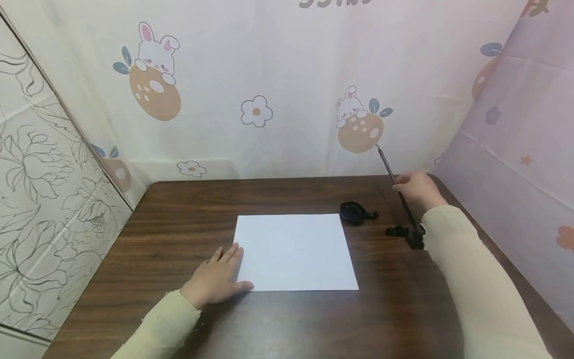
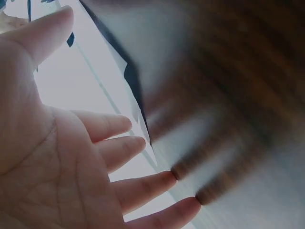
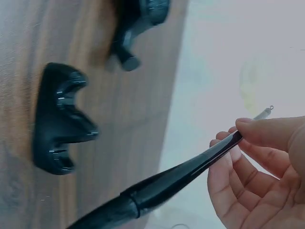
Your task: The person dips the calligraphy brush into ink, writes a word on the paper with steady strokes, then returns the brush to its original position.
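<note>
My right hand (image 1: 418,188) pinches a dark writing brush (image 3: 176,183) near the thin end of its handle, which carries a small loop. The brush slants, its thick end low over a black brush rest (image 3: 57,124) with humps and notches. In the head view, that end overlaps the rest. Across the left edge of a blank white sheet of paper (image 1: 296,254) lies my left hand (image 1: 213,279), fingers straight and spread. A round black ink dish (image 1: 353,213) with a short spout-like handle stands at the paper's upper right corner.
The dark wooden table (image 1: 296,324) ends at the back against a pale curtain (image 1: 296,60) printed with rabbits and flowers. A floral panel (image 1: 49,174) borders the left side, and more curtain (image 1: 515,164) hangs along the right.
</note>
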`<control>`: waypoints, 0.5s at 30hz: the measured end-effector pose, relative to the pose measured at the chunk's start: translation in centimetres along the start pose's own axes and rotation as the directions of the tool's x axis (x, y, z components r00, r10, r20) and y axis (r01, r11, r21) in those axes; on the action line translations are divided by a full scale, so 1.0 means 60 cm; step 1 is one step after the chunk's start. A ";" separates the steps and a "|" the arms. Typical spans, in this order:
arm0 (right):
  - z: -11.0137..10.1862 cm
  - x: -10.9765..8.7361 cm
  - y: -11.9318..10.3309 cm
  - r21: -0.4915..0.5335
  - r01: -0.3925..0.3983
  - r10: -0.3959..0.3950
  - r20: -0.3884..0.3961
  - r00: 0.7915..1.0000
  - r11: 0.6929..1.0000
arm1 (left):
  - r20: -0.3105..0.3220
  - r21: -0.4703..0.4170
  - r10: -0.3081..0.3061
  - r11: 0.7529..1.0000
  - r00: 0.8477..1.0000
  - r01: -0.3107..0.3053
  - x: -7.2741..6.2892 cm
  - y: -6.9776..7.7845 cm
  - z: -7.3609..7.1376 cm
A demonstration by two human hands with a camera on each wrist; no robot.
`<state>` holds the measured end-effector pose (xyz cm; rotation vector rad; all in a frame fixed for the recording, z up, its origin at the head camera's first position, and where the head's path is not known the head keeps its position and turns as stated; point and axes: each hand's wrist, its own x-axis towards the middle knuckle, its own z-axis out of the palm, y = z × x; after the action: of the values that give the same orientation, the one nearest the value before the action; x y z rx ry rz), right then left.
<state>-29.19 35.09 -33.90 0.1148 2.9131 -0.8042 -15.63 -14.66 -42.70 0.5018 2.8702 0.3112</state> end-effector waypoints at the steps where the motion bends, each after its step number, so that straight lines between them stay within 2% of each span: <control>1: -0.004 0.000 -0.002 0.009 0.003 -0.003 -0.010 1.000 1.000 | -0.003 -0.005 -0.002 1.000 1.000 0.002 0.000 -0.001 -0.001; 8: -0.029 -0.004 -0.007 0.069 0.078 -0.070 -0.111 0.991 0.995 | -0.027 -0.029 -0.007 1.000 1.000 0.006 0.001 -0.008 -0.003; 15: -0.050 -0.016 -0.016 0.184 0.095 -0.056 -0.209 0.976 0.978 | -0.031 -0.022 0.004 1.000 1.000 -0.005 -0.001 -0.010 -0.002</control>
<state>-28.63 35.77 -30.74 0.1087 3.0355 -1.1527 -15.79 -15.23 -42.73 0.5042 2.8923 0.3546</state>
